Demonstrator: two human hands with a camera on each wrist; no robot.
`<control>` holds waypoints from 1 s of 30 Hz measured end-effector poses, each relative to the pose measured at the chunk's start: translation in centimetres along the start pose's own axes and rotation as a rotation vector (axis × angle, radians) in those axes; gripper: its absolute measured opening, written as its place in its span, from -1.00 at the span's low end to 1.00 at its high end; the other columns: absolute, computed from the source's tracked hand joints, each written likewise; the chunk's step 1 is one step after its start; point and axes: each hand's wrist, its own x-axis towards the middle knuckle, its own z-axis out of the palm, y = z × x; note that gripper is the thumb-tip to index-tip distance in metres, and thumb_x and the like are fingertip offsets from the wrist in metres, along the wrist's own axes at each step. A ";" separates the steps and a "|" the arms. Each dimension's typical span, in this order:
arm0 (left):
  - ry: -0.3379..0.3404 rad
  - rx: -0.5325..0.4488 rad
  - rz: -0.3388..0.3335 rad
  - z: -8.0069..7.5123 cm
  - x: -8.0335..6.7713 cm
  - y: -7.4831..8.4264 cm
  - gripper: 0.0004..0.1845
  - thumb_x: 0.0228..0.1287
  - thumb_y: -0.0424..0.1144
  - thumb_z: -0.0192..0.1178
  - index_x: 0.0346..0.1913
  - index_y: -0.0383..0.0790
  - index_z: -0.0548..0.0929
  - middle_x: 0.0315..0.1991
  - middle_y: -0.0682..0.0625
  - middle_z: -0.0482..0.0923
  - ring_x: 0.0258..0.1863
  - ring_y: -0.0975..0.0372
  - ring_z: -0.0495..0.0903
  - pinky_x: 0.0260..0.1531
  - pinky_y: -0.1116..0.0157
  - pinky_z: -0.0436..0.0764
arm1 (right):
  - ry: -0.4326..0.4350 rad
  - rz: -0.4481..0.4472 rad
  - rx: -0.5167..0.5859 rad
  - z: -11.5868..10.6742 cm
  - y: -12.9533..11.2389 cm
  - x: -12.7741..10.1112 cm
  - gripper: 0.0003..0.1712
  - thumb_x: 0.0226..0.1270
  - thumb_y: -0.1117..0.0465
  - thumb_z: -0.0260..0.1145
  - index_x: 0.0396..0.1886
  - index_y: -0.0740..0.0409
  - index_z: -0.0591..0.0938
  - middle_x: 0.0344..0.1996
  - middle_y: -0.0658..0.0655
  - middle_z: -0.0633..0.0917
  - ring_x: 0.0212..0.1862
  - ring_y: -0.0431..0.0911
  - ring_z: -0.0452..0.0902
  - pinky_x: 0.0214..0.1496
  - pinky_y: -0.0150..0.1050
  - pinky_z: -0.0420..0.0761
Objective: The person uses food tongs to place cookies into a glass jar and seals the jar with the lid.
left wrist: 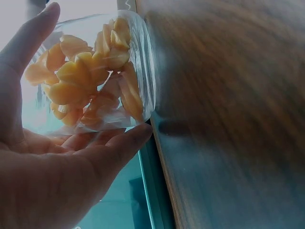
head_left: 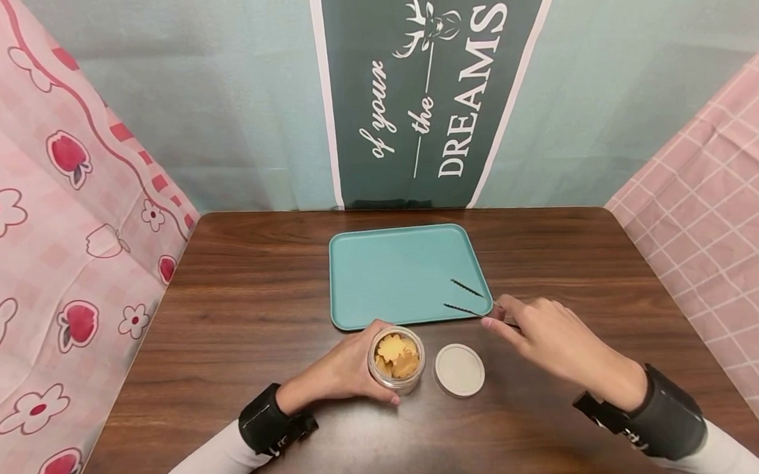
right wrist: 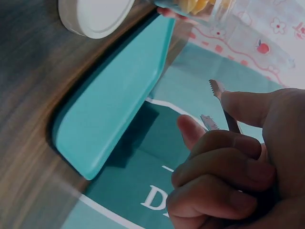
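Note:
My left hand (head_left: 352,367) grips a clear glass jar (left wrist: 148,71) around its side, thumb and fingers on opposite walls. Inside the jar lie several yellow flower-shaped pieces (head_left: 397,353), seen from above through the uncovered mouth. In the right wrist view, my right hand (right wrist: 219,167) holds metal tongs with serrated tips (right wrist: 232,121), its other fingers curled in. The tongs' two arms are spread apart with nothing between them, and in the head view their tips overlap the tray's near right corner. A round white lid (head_left: 459,370) rests on the table between the jar and my right hand.
A turquoise rectangular tray (head_left: 397,265) lies on the dark wooden table (head_left: 259,281) just beyond the jar. Behind the table hangs a green and grey-blue cloth (head_left: 265,100) with lettering. Pink patterned cloths (head_left: 54,205) line both sides.

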 end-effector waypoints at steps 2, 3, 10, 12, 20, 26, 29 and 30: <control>-0.002 0.000 -0.004 0.0 0.0 0.0 0.04 -0.31 -0.11 0.82 0.31 -0.20 0.45 0.13 0.04 0.66 0.12 0.24 0.64 0.24 0.19 0.61 | -0.005 0.010 0.007 0.2 0.4 0.0 -0.79 0.54 -0.07 0.36 -0.20 -0.07 0.68 -0.55 -0.31 0.59 -0.53 -0.37 0.39 -0.49 -0.25 0.44; -0.002 0.000 -0.005 0.0 -0.1 0.0 0.04 -0.32 -0.11 0.82 0.31 -0.20 0.45 0.13 0.04 0.66 0.12 0.24 0.64 0.24 0.19 0.61 | -0.009 0.015 0.011 0.4 0.5 0.0 -0.79 0.54 -0.07 0.36 -0.20 -0.07 0.67 -0.55 -0.30 0.59 -0.52 -0.37 0.39 -0.50 -0.25 0.44; -0.002 0.001 -0.002 0.1 -0.1 -0.1 0.04 -0.32 -0.10 0.82 0.31 -0.20 0.45 0.12 0.04 0.66 0.11 0.25 0.64 0.23 0.19 0.61 | -0.020 0.050 0.002 1.2 1.8 -0.1 -0.75 0.55 -0.08 0.35 -0.28 -0.06 0.62 -0.62 -0.25 0.50 -0.55 -0.31 0.35 -0.54 -0.27 0.36; -0.002 0.000 0.001 0.1 -0.2 -0.1 0.04 -0.31 -0.10 0.81 0.31 -0.20 0.45 0.12 0.04 0.66 0.11 0.25 0.64 0.23 0.20 0.61 | -0.025 0.055 0.000 1.4 2.2 -0.1 -0.74 0.56 -0.08 0.34 -0.28 -0.04 0.62 -0.63 -0.24 0.49 -0.56 -0.32 0.35 -0.54 -0.28 0.35; 0.000 -0.004 0.012 0.0 -0.2 -0.1 0.03 -0.30 -0.10 0.81 0.31 -0.20 0.45 0.12 0.04 0.66 0.11 0.25 0.64 0.22 0.19 0.62 | -0.060 0.094 0.006 1.9 3.4 -0.1 -0.72 0.57 -0.07 0.33 -0.27 0.00 0.62 -0.64 -0.18 0.47 -0.57 -0.28 0.34 -0.52 -0.27 0.34; 0.000 -0.009 0.009 -0.1 -0.2 0.0 0.03 -0.29 -0.09 0.81 0.31 -0.19 0.45 0.12 0.04 0.66 0.12 0.25 0.64 0.23 0.19 0.61 | -0.082 0.109 0.004 2.7 4.5 0.3 -0.70 0.57 -0.06 0.32 -0.29 0.04 0.62 -0.64 -0.14 0.47 -0.57 -0.24 0.36 -0.52 -0.24 0.34; -0.001 -0.009 0.003 -0.1 -0.3 0.0 0.03 -0.29 -0.09 0.81 0.31 -0.19 0.45 0.12 0.04 0.66 0.12 0.24 0.64 0.23 0.19 0.61 | -0.102 0.112 0.009 3.3 5.0 0.5 -0.70 0.58 -0.06 0.31 -0.25 0.06 0.65 -0.62 -0.14 0.50 -0.57 -0.25 0.38 -0.52 -0.23 0.36; -0.001 -0.008 0.004 -0.1 -0.2 0.0 0.04 -0.29 -0.09 0.81 0.32 -0.19 0.44 0.13 0.04 0.66 0.12 0.24 0.64 0.23 0.19 0.61 | -0.110 0.114 0.012 3.4 5.2 0.5 -0.69 0.58 -0.06 0.31 -0.23 0.07 0.66 -0.62 -0.14 0.51 -0.56 -0.25 0.39 -0.52 -0.23 0.37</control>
